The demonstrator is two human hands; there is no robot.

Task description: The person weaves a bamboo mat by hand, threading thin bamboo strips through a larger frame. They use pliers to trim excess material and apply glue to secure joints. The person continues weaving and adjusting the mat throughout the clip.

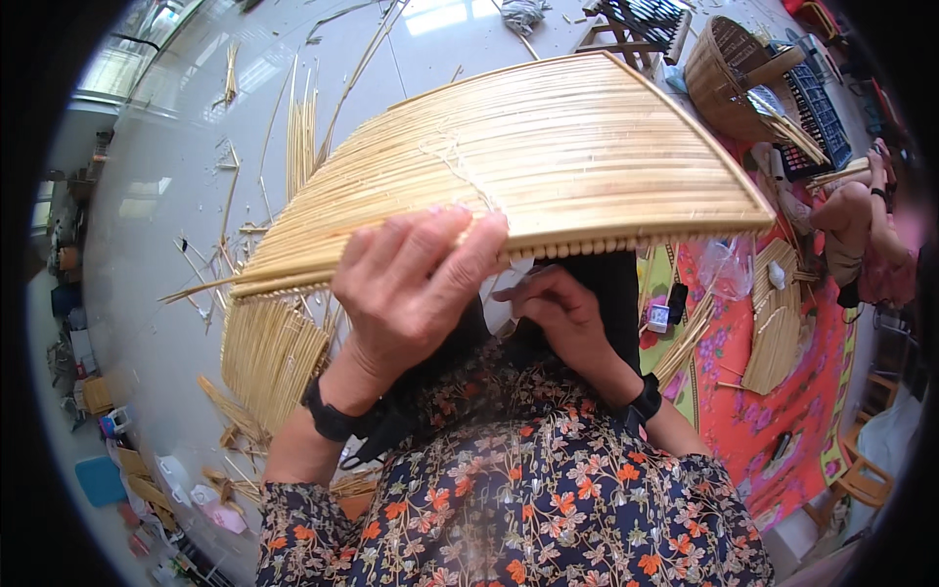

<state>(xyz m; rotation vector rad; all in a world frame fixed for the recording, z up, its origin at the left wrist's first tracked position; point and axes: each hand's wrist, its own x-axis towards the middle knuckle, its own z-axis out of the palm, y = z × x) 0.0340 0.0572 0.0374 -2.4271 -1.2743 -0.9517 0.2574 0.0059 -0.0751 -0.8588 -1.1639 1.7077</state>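
A large curved panel of pale straw stalks (548, 137), laid side by side and bound at the edges, is held up in front of my lap. My left hand (411, 279) is closed over its near edge, fingertips resting on the top face. Loose pale thread (455, 161) lies on that face, just beyond the fingers. Below the near edge, my right hand (562, 308) is curled with thumb and fingertips pinched together. A whitish piece (496, 303) shows at those fingertips; what exactly they grip is too small to tell.
A second straw panel (274, 352) lies at left among scattered stalks. At right, a red floral mat (773, 430) bears another straw piece (773, 338) and a clear plastic bag (724, 264). A wicker basket (724, 78) stands at far right, near another person (861, 220).
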